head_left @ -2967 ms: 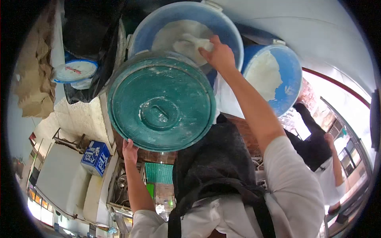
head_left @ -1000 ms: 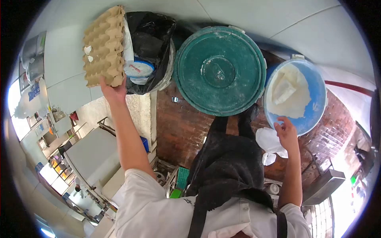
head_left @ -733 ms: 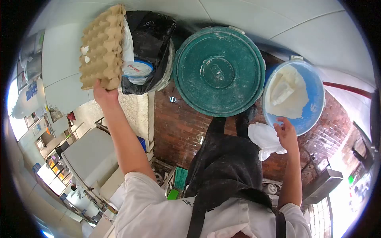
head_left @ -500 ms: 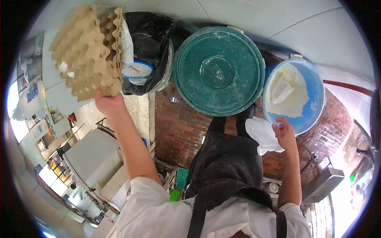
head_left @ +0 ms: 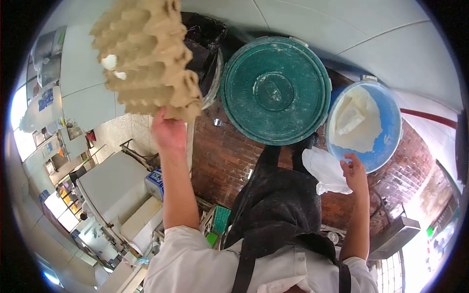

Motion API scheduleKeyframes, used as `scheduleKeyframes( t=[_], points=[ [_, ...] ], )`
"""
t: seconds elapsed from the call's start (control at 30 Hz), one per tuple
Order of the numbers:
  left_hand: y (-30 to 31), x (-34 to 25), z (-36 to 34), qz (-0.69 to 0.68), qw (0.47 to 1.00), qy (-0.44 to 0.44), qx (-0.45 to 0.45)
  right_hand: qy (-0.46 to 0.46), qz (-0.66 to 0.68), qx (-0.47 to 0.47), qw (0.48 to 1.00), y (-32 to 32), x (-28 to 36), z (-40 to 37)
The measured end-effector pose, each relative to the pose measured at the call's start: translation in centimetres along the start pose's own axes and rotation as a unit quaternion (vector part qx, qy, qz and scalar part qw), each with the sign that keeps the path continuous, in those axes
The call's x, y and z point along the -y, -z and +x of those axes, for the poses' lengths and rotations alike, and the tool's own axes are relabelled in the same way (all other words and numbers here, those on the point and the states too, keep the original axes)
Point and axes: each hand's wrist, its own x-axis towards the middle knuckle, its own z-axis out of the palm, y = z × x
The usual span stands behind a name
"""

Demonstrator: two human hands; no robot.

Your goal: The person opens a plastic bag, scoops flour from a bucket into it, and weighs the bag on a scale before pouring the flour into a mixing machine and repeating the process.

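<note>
My left hand is closed on the lower edge of a stack of brown cardboard egg trays, held up at the upper left. White bits that look like eggshell cling to the trays. My right hand has its fingers curled beside the near rim of a blue tub. From that hand a crumpled white cloth hangs across toward my dark apron; the exact grip is partly hidden. White powder lies in the tub, with a whitish scoop-like object resting in it.
A large green lidded bin stands between the blue tub and a bin lined with a black bag, partly covered by the trays. White tiled wall runs behind them. Brick floor lies below. A metal-topped unit stands left.
My left hand and the egg trays have moved right and closer, now covering part of the black-bagged bin and the blue-lidded container there. My right hand has dropped slightly with the cloth.
</note>
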Motion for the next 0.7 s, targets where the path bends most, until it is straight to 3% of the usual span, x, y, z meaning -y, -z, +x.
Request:
scheduleKeyframes(
  t=[0.23, 0.43, 0.57, 0.7],
  points=[
    [2.0, -6.9, 3.2, 0.06, 0.996, -0.062, 0.001, 0.02, -0.027, 0.018, 0.999, -0.4, 0.1, 0.3],
    [4.6, -14.3, 12.9, 0.129, 0.986, -0.104, -0.03, -0.001, 0.003, 0.023, 1.0, -0.2, 0.0, 0.6],
    [7.6, -15.8, 19.4, 0.177, 0.979, -0.104, -0.018, -0.001, -0.009, 0.014, 1.0, -0.3, -0.6, 0.9],
    [8.2, -14.4, 20.4, 0.255, 0.964, -0.061, -0.041, 0.007, -0.014, 0.018, 1.0, -0.3, -0.3, 0.7]
  ],
)
